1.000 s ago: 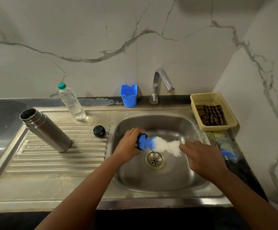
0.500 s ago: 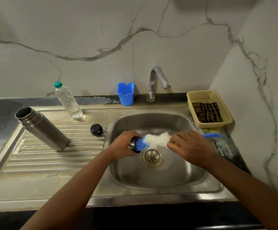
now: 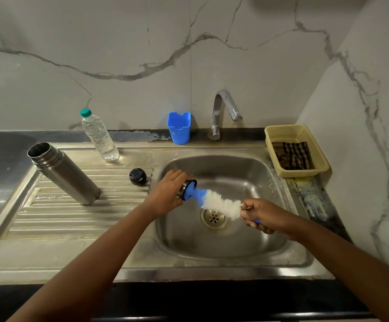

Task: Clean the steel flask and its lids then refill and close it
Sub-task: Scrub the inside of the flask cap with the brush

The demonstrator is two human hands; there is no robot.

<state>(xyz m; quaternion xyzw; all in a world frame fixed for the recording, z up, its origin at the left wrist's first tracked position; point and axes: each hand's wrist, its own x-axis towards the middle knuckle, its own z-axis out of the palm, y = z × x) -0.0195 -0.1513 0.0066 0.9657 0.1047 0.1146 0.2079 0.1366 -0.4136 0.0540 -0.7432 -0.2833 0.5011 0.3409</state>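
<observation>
steel flask upright on drainboard | left fingers clasp lid cup | right fingers grip brush | black lid beside sink

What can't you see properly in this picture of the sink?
All in the head view:
- Brush handle: mostly hidden inside the right hand; only a blue tip shows.
- Steel lid: mostly covered by the left hand; the brush's blue end fills its mouth, so its inside is hidden.
- Flask inside: too dark to tell if it is clean.
- Basket: its wall hides part of the striped cloth.
</observation>
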